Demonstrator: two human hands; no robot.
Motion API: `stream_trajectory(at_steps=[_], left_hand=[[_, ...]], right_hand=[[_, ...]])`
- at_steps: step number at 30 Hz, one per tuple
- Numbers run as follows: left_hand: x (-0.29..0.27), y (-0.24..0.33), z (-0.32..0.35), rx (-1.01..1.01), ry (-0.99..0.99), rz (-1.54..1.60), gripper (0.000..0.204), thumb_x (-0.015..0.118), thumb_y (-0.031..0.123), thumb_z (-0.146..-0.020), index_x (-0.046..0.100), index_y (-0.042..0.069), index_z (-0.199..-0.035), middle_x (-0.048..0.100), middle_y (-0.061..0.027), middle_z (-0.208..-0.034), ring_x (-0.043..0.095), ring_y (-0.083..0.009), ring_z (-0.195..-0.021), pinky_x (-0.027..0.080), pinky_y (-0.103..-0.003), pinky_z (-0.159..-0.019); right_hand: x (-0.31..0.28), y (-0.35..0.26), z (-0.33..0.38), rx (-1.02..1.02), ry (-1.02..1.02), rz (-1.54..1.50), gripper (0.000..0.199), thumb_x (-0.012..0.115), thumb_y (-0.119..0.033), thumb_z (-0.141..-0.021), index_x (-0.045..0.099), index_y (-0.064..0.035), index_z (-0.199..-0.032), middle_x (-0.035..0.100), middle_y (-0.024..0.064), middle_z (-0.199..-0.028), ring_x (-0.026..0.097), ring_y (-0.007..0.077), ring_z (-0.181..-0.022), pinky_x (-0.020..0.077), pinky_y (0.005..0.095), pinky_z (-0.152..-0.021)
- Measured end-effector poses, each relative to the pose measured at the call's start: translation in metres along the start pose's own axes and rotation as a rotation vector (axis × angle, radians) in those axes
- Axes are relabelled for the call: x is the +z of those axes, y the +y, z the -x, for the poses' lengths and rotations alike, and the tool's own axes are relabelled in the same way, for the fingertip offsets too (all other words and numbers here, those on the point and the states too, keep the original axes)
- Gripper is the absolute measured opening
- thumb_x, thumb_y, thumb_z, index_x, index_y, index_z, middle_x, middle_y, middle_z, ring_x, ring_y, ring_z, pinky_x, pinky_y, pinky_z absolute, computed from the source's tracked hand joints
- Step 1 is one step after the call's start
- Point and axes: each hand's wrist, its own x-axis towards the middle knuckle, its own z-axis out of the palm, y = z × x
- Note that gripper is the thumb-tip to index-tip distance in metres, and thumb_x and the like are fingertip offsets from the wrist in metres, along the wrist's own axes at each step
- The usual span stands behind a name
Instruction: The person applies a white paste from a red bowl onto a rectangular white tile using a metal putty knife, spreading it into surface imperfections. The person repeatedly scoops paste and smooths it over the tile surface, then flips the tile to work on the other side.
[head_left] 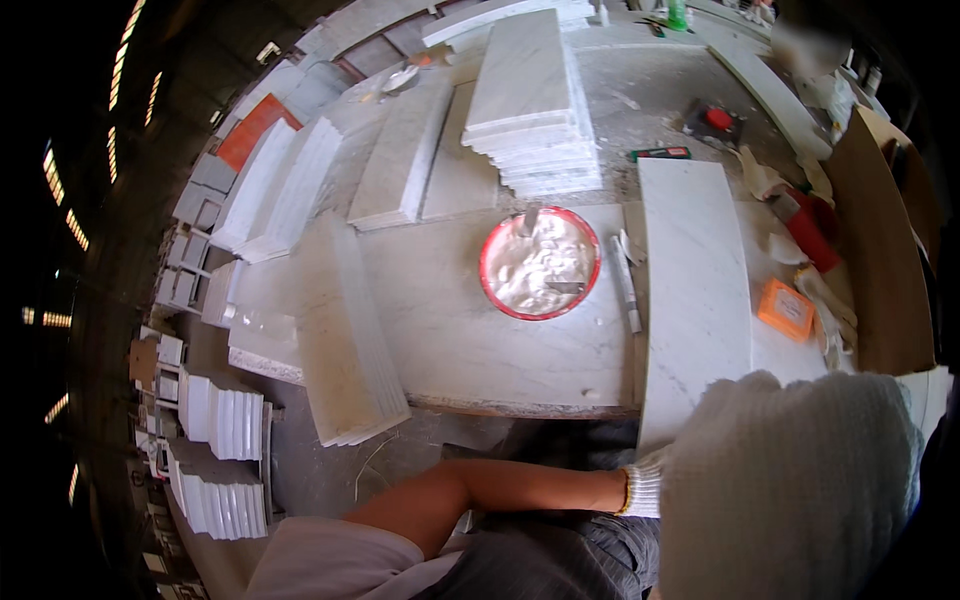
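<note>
My left forearm reaches across the lower edge to the right, and the ribbed white cuff [643,490] of its knit glove shows. The left hand's fingers are hidden behind a large pale knitted shape close to the camera. That shape looks like my right hand [790,480] in a glove, with its fingers out of sight. Just beyond it lies a long white marble slab [695,270]. To the left of that slab, a red-rimmed bowl [485,262] of creamy white paste sits on the marble worktop [440,340], with a flat metal blade [565,287] in the paste.
Marble slabs are piled behind the bowl [525,80] and at left [350,340]. A white marker-like stick [627,285] lies beside the bowl. Toward the right are an orange box [786,309], a red cup-like object [812,235], gloves [828,305] and a cardboard box [875,250].
</note>
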Motion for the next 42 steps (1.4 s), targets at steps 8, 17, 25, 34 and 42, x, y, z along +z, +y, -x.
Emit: stream_trajectory(at_steps=[8, 17, 25, 34, 42], left_hand=[[-0.004, -0.013, 0.025, -0.084, -0.044, -0.017, 0.029, 0.063, 0.027, -0.087, 0.067, 0.01, -0.111, 0.061, -0.0114, -0.117, 0.051, -0.0282, -0.117, 0.041, -0.045, -0.101], [0.0, 0.002, 0.013, -0.013, -0.011, 0.037, 0.032, 0.062, 0.029, -0.088, 0.066, 0.01, -0.114, 0.06, -0.0122, -0.122, 0.048, -0.0287, -0.123, 0.038, -0.045, -0.106], [0.002, -0.021, 0.029, -0.082, -0.083, -0.07, 0.035, 0.061, 0.03, -0.089, 0.065, 0.009, -0.116, 0.059, -0.0128, -0.126, 0.044, -0.0291, -0.128, 0.035, -0.044, -0.109], [-0.006, -0.003, 0.023, -0.025, -0.007, 0.018, 0.038, 0.06, 0.032, -0.09, 0.064, 0.008, -0.119, 0.058, -0.0135, -0.131, 0.041, -0.0295, -0.135, 0.032, -0.044, -0.114], [0.014, -0.03, 0.047, 0.072, -0.126, -0.505, 0.049, 0.063, 0.042, -0.088, 0.061, 0.011, -0.126, 0.052, -0.0114, -0.141, 0.033, -0.029, -0.143, 0.025, -0.047, -0.12]], right_hand=[[0.001, -0.003, -0.012, -0.028, 0.007, -0.016, 0.019, 0.063, -0.01, -0.084, 0.074, -0.0035, -0.098, 0.073, 0.012, -0.085, 0.07, 0.0284, -0.078, 0.0547, 0.0404, -0.066], [0.009, -0.002, -0.013, -0.029, 0.012, -0.03, 0.02, 0.063, -0.01, -0.085, 0.073, -0.002, -0.101, 0.073, 0.0124, -0.086, 0.07, 0.028, -0.078, 0.0549, 0.0392, -0.067], [0.011, -0.004, -0.004, -0.035, 0.017, -0.021, 0.021, 0.063, -0.01, -0.086, 0.073, -0.0007, -0.103, 0.073, 0.0126, -0.087, 0.07, 0.0276, -0.078, 0.055, 0.0381, -0.068], [0.013, -0.004, -0.027, -0.08, 0.039, -0.036, 0.023, 0.064, -0.01, -0.087, 0.072, 0.0008, -0.106, 0.072, 0.013, -0.087, 0.07, 0.0272, -0.078, 0.0551, 0.0368, -0.068], [0.019, 0.002, -0.012, -0.032, 0.036, -0.072, 0.024, 0.064, -0.01, -0.088, 0.071, 0.0022, -0.108, 0.072, 0.0133, -0.088, 0.07, 0.0268, -0.078, 0.0553, 0.0357, -0.069]])
